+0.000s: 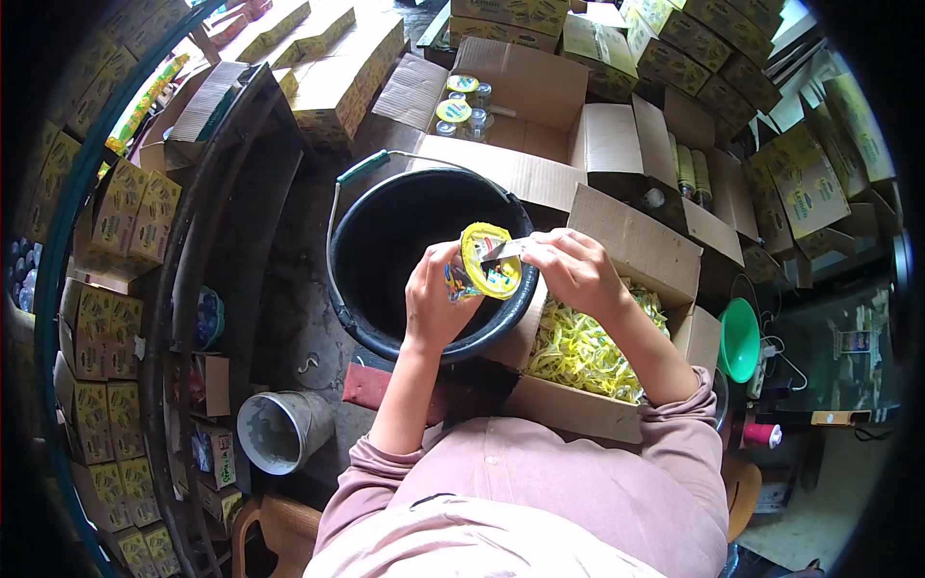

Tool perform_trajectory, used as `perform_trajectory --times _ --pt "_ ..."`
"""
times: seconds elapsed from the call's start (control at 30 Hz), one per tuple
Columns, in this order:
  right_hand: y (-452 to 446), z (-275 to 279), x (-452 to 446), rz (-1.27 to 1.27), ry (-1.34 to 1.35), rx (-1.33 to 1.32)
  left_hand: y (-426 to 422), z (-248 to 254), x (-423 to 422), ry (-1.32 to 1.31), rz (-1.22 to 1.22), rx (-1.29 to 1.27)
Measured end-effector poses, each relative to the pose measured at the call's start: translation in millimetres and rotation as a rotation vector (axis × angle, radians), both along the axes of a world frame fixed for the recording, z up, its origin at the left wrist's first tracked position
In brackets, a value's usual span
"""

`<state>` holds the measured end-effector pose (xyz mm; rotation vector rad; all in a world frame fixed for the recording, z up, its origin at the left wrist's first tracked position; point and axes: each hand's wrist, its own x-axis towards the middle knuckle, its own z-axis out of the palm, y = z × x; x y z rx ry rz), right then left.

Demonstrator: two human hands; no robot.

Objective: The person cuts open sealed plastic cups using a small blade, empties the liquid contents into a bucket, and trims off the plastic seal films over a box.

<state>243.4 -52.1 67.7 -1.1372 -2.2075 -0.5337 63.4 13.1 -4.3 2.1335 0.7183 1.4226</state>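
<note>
My left hand is wrapped round a small plastic cup, tilted so that its yellow printed lid faces me. Between the fingers of my right hand is a flat silvery blade, with its tip against the lid; its handle is hidden in my grip. Both hands are above the right side of a large black bucket with a wire handle. Under my right forearm, an open cardboard box holds a heap of yellow strips.
Behind the bucket, an open carton holds several lidded cups. More yellow cartons are stacked around. A grey pail stands on the floor at left, near a dark shelf. A green bowl is at right.
</note>
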Motion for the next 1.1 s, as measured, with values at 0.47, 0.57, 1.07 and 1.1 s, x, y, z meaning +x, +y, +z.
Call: perform_trajectory --times 0.47,0.57,1.07,1.1 --pt "13 -22 4 0.029 0.070 0.021 -3 -3 -1 -0.042 -0.118 -0.284" --pt "13 -22 1 0.021 0.070 0.030 -4 -4 -1 -0.004 -0.130 -0.302" --pt "7 -22 4 0.002 0.073 0.031 -6 3 -3 -0.024 -0.230 -0.351" --pt "8 -21 3 0.006 0.067 0.032 -6 4 -3 -0.015 -0.264 -0.358"
